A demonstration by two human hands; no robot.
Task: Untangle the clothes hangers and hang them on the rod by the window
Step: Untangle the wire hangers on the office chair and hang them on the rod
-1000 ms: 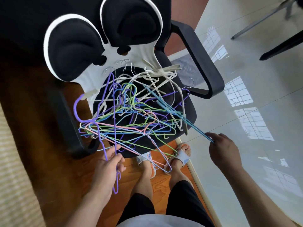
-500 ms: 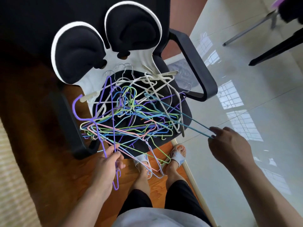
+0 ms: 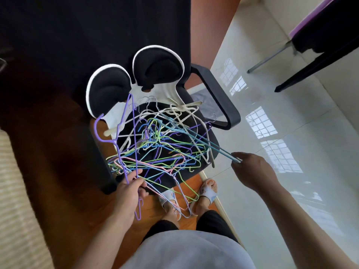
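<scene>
- a tangled heap of wire and plastic clothes hangers (image 3: 155,150) lies on the seat of a black office chair (image 3: 217,100), spilling over the front edge of the seat toward the person's feet.
- the left hand (image 3: 129,191) grips a purple hanger (image 3: 134,136); its fingers (image 3: 139,186) are curled round the thin wire, closed on it, with the thumb on top.
- above those fingers the purple hanger rises out of the heap, tilted up toward the chair's backrest; below them its hook end hangs down past the palm.
- several pink, green and blue wires of the heap run just beside the left fingers, on their right; whether they touch them i cannot tell.
- the right hand (image 3: 252,171) pinches the end of a teal-blue hanger (image 3: 194,136); the fingers (image 3: 238,162) are closed on the two thin wires where these meet.
- from those fingertips the teal-blue hanger slants up and left into the middle of the heap, its far end still caught among white and green hangers.
- the two hands are well apart, the heap between them.
- white sandals (image 3: 208,193) on the feet stand below the heap, on a strip of wooden floor (image 3: 58,171) beside pale glossy tiles (image 3: 291,133).
</scene>
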